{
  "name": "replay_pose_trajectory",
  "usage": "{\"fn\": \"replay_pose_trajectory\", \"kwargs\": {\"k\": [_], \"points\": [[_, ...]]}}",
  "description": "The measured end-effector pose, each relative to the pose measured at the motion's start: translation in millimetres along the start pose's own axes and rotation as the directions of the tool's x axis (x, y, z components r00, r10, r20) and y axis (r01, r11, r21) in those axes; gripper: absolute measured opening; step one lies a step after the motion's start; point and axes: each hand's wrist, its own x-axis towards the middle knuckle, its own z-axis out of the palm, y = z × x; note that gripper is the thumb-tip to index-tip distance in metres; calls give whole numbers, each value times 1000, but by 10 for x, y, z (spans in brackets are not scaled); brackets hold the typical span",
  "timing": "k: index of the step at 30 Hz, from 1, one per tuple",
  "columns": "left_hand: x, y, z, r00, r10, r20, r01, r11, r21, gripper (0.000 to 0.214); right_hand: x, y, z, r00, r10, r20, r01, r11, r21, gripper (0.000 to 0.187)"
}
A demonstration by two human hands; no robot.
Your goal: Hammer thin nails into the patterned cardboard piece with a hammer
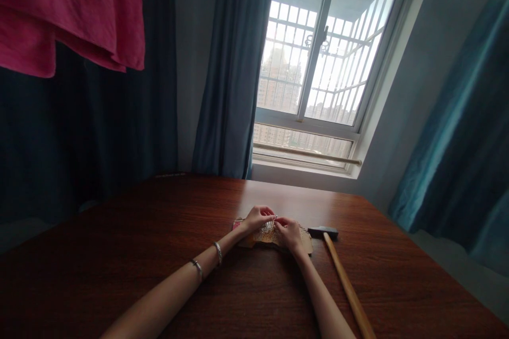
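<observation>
My left hand and my right hand meet fingertip to fingertip above a piece of torn cardboard lying on the table. Both are closed in a pinch; whatever sits between the fingertips is too small to name. On the cardboard, between my hands, is a cluster of small shiny bits that I cannot make out singly. A hammer with a dark head and long wooden handle rests just right of the cardboard, its handle running toward me. Two bracelets circle my left forearm.
The brown wooden table spreads around the cardboard. Behind it stand a barred window and blue curtains. A pink cloth hangs at the upper left.
</observation>
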Motion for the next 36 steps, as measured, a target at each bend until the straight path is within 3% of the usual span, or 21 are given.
{"fn": "replay_pose_trajectory", "kwargs": {"k": [8,22,25,28,31,32,34,36], "points": [[43,-46,38,999,53,8,-54,996,71,31,-3,13,21,1000,-3,1,3,999,-38,20],[78,-113,77,1000,24,21,-27,988,153,34,-14,-68,8,998,23,58,-10,976,-217,24],[82,-138,77,999,30,15,-32,988,151,32,-9,-195,-115,997,24,76,-2,960,-281,21],[82,-156,79,1000,20,-3,-19,986,168,31,-96,-381,-400,998,13,55,6,941,-338,26],[77,-170,80,1000,3,-12,-1,983,184,31,-414,-461,-794,998,15,-61,-37,919,-394,36],[74,-173,79,1000,2,-10,-1,983,185,31,-578,-431,-931,982,11,-188,-96,888,-450,36],[70,-175,79,1000,5,-10,-3,983,182,31,-962,-284,-1184,916,25,-400,-249,817,-520,37],[66,-174,80,1000,10,-17,-7,985,175,31,-1354,-80,-1376,839,80,-538,-416,732,-540,37]]}}
